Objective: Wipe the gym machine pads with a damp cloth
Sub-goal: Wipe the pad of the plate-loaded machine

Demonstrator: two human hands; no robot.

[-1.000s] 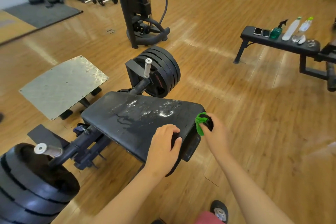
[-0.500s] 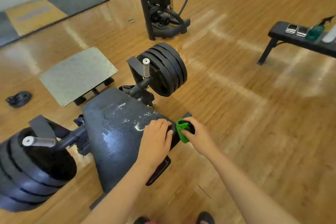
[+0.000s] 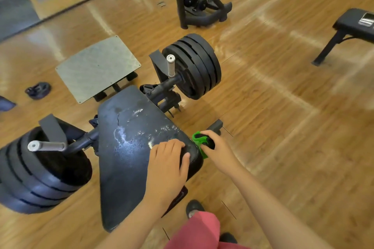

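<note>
The black machine pad [image 3: 129, 157] slopes across the middle of the view, with wet streaks and white residue on its upper part. My left hand [image 3: 168, 163] grips the pad's near right corner, thumb wrapped over the edge. My right hand [image 3: 218, 147] holds a bunched green cloth [image 3: 199, 141] and presses it against the pad's right side edge, just beyond my left hand. Part of the cloth is hidden inside my fingers.
Stacked black weight plates sit on the machine's sleeves at the left [image 3: 40, 178] and behind the pad [image 3: 194, 66]. A metal footplate [image 3: 97, 66] lies beyond. A cable machine base [image 3: 202, 12] stands farther back and a black bench [image 3: 356, 24] at right. My shoe [image 3: 193, 207] is below the pad.
The view has come closer and swung over the pad. My left hand keeps its hold on the corner, and my right hand with the cloth stays at the pad's right side edge.
</note>
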